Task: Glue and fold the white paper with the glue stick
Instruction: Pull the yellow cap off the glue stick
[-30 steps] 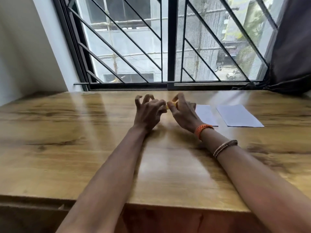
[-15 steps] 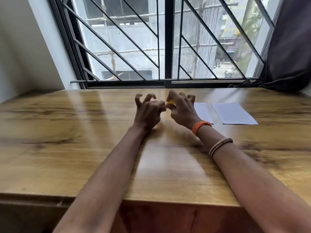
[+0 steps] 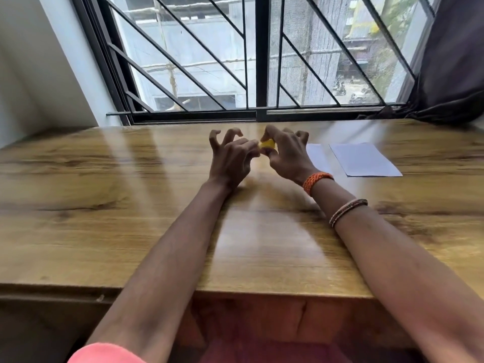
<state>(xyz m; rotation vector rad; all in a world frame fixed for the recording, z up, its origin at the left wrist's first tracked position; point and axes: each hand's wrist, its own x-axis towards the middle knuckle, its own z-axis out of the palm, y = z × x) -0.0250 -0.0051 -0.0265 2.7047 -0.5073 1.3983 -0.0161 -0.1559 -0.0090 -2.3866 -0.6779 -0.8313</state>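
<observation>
- The glue stick (image 3: pixel 267 144) shows only as a small yellow piece, pinched at the meeting point of the two hands, held just above the worktop (image 3: pixel 131 205) and a little way in front of the window sill.
- The right hand (image 3: pixel 286 155) is clenched round the yellow piece, thumb and forefinger closed on it, the other fingers curled behind.
- The left hand (image 3: pixel 230 158) has its thumb and forefinger tips touching the same piece from the other side; its remaining fingers are raised and spread like claws, gripping nothing.
- Compared with a second ago, more of the yellow is exposed and it sits slightly higher between the fingertips. The hands have hardly shifted along the worktop. I judge this to be the cap being twisted or pulled off, though I cannot tell which part is cap and which is body.
- That would mean the gluing itself has not begun: the stick has to be opened first.
- The white paper (image 3: pixel 364 159) lies flat on the worktop to the right of the glue stick, well apart from it and untouched. A second sheet (image 3: pixel 317 155) lies between that sheet and the right hand, partly hidden behind the wrist.
- Neither sheet shows any fold that I can see.
- Beyond the glue stick is the barred window (image 3: pixel 262 61); a dark curtain (image 3: pixel 455 61) hangs at its right.
- An orange band (image 3: pixel 317 180) circles the right wrist.
</observation>
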